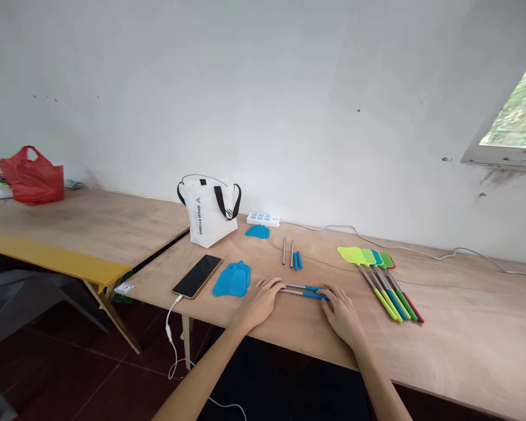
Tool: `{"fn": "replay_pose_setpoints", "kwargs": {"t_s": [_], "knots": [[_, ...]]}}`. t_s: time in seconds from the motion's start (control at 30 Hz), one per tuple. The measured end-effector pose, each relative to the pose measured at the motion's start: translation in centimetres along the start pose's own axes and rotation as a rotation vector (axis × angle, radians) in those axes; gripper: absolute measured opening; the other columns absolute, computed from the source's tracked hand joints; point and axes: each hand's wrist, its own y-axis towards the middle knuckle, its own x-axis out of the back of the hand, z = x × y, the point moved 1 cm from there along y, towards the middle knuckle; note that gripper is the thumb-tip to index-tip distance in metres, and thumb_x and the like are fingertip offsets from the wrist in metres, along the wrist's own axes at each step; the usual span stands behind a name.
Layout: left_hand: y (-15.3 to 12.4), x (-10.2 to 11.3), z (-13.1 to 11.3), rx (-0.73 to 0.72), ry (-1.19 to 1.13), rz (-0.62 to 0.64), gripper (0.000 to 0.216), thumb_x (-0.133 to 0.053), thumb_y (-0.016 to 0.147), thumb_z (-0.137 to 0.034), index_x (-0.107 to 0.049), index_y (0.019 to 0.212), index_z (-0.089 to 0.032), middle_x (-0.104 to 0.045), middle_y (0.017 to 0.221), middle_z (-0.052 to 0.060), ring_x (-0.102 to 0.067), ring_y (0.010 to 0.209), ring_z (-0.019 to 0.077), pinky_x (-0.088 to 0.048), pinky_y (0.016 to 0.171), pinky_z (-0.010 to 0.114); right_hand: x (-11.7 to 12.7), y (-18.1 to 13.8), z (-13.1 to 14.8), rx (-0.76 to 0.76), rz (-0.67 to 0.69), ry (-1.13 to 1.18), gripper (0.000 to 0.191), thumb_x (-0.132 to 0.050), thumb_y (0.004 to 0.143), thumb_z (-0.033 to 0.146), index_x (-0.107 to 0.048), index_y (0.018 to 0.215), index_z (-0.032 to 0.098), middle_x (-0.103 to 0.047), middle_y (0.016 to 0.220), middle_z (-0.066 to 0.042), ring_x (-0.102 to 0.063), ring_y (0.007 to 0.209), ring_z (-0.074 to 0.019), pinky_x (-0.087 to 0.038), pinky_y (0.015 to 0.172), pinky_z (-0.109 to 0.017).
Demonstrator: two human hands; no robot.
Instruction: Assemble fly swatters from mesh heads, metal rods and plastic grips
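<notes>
Two metal rods with blue grips (pixel 314 294), like fly swatter handles, lie side by side on the table between my hands. My left hand (pixel 263 299) holds their bare metal ends, fingers close together. At the other side my right hand (pixel 342 313) has its fingers over the ends of the blue grips. Blue swatter heads (pixel 233 279) lie stacked left of my left hand, and another blue group (pixel 258 231) sits farther back. Behind the rods are two loose metal tubes (pixel 284 251) and two loose blue grips (pixel 299 261).
Several assembled fly swatters (pixel 388 286) lie fanned at the right. A phone (pixel 197 276) with a white cable is at the left, below a white bag (pixel 210 216). A power strip (pixel 263 220) stands by the wall. A red bag (pixel 35 178) rests on the adjoining table.
</notes>
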Motion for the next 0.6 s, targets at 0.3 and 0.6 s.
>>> {"fn": "replay_pose_setpoints", "kwargs": {"t_s": [0.3, 0.6], "knots": [[0.0, -1.2, 0.2, 0.119, 0.076, -0.137, 0.031, -0.042, 0.100, -0.019, -0.047, 0.131, -0.019, -0.058, 0.136, 0.012, -0.052, 0.132, 0.0256, -0.042, 0.112, 0.046, 0.3, 0.0, 0.2, -0.007, 0.057, -0.005, 0.031, -0.041, 0.100, 0.033, -0.064, 0.119, 0.028, -0.066, 0.129, -0.006, -0.059, 0.122, -0.0266, -0.044, 0.104, -0.049], [0.0, -1.4, 0.4, 0.091, 0.135, -0.136, 0.028, -0.040, 0.101, -0.021, -0.048, 0.128, -0.020, -0.059, 0.135, 0.013, -0.054, 0.130, 0.0269, -0.044, 0.110, 0.046, 0.4, 0.1, 0.3, -0.020, 0.087, -0.037, 0.031, -0.039, 0.100, 0.035, -0.063, 0.119, 0.028, -0.066, 0.129, -0.006, -0.059, 0.122, -0.0265, -0.044, 0.102, -0.048]]}}
